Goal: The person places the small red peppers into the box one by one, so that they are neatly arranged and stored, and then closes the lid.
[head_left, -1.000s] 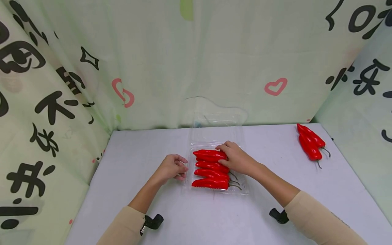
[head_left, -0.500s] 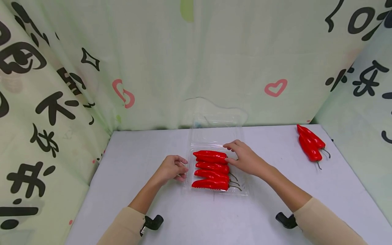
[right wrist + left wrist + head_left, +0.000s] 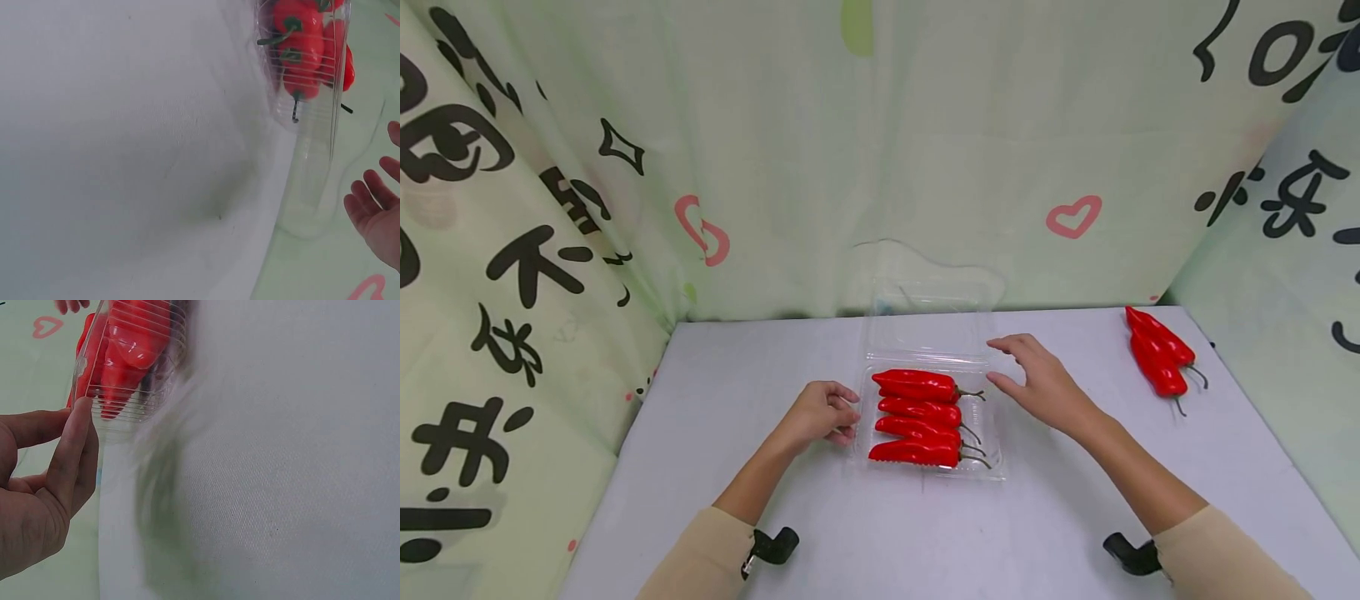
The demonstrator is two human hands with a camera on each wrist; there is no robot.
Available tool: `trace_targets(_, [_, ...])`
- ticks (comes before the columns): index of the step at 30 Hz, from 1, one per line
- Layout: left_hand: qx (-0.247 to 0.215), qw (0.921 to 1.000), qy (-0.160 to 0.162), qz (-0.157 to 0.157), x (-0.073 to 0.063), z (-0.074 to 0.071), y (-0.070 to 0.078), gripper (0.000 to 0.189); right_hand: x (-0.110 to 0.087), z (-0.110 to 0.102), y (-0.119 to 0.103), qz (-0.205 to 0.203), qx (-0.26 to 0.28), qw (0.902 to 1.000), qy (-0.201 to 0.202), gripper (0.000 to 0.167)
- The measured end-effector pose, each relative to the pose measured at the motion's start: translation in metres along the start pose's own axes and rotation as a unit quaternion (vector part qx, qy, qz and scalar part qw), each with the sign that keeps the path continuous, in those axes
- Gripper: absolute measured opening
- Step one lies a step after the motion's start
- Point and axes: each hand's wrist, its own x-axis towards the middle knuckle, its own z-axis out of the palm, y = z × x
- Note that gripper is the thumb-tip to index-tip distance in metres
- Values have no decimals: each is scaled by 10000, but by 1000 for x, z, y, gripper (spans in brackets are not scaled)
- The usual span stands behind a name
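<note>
A clear plastic clamshell box (image 3: 987,429) sits on the table, its lid (image 3: 928,329) raised at the back. Several glossy red peppers (image 3: 917,410) lie side by side in it, green stems to the right. At the box's left edge, my left hand (image 3: 826,412) pinches the rim; the left wrist view shows the thumb and fingertips (image 3: 80,409) meeting there. My right hand (image 3: 1045,383) is beside the box's right edge, spread and holding nothing. In the right wrist view its separated fingers (image 3: 375,187) appear apart from the box (image 3: 322,134).
Two more red peppers (image 3: 1156,350) lie together at the table's far right. A printed pale green curtain (image 3: 775,167) hangs behind and along both sides of the white table (image 3: 1037,533).
My right hand has let go of the rearmost pepper in the box and moved right, uncovering its stem. The left hand has stayed at the box's edge.
</note>
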Motion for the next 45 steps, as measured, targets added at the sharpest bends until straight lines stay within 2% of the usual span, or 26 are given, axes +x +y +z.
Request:
trace_targets(9, [-1,10000,18,-24,0,1,-3,29,-18,-24,29,340,-152,9992,171,59])
trace_targets(16, [25,10000,22,4,1,1,-2,28,-34,-38,58,923,-221,9955,51,70])
trace_targets(25, [89,10000,35,11,2,2,-3,28,-49,-60,92,1319,-406,9903,147,83])
trace_targets(35, [1,10000,0,26,2,-1,0,28,-53,-80,123,1714,-751,9822,189,89])
trace_targets(45, [-11,10000,29,-17,2,-1,0,28,-57,-86,149,2182,-644,9735,219,85])
